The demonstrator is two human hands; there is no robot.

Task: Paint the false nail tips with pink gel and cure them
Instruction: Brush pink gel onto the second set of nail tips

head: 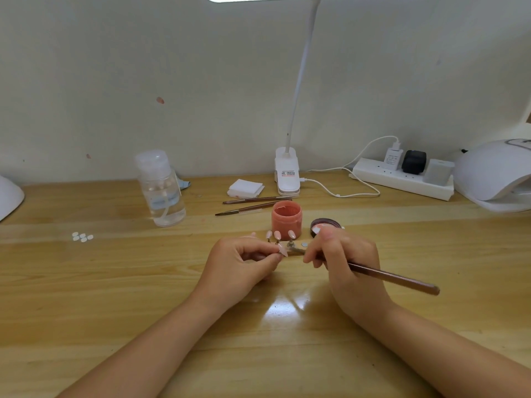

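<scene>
My left hand pinches a pale pink false nail tip on its small stand, just above the wooden table. My right hand grips a brown gel brush, its bristles touching that tip. Behind my hands, three more nail tips stand upright on a holder. The open pink gel jar sits right behind them, with its dark lid lying to the right. The white curing lamp is at the far right edge.
Two spare brushes lie behind the jar, by a stack of white pads. A clear pump bottle stands at left, small white stickers nearer. A clip lamp and power strip line the wall.
</scene>
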